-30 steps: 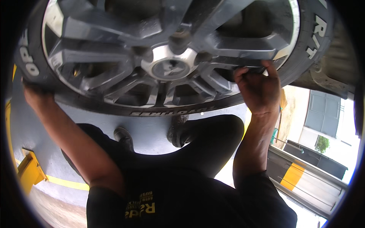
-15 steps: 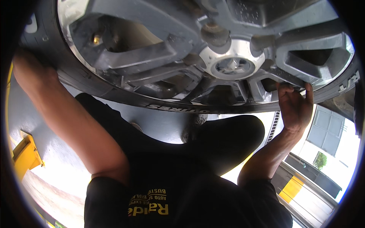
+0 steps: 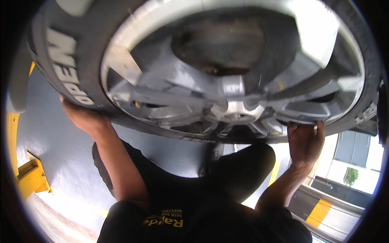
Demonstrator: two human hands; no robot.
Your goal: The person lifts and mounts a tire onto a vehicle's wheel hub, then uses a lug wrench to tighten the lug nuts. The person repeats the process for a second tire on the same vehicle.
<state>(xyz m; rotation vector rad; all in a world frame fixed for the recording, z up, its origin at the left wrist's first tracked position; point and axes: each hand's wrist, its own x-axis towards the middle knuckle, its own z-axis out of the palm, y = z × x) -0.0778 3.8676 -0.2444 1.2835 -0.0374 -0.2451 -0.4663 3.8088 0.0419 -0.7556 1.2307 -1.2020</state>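
While my left grip (image 3: 87,120) grasps black tyre (image 3: 91,56) at lower edge, my right grip (image 3: 305,142) hooks onto grey wheel (image 3: 233,86) near rim; yellow bracket (image 3: 35,177) well left of both.

Wheel (image 3: 231,86), large, filling upper half of view, top edge cut off. Face toward person, seen steeply foreshortened. Black tire (image 3: 90,56), pale lettering on sidewall. Rim (image 3: 186,77) grey and silver, broad spokes, deep openings between. Round center cap (image 3: 239,118), silvery. Spokes partly blurred.
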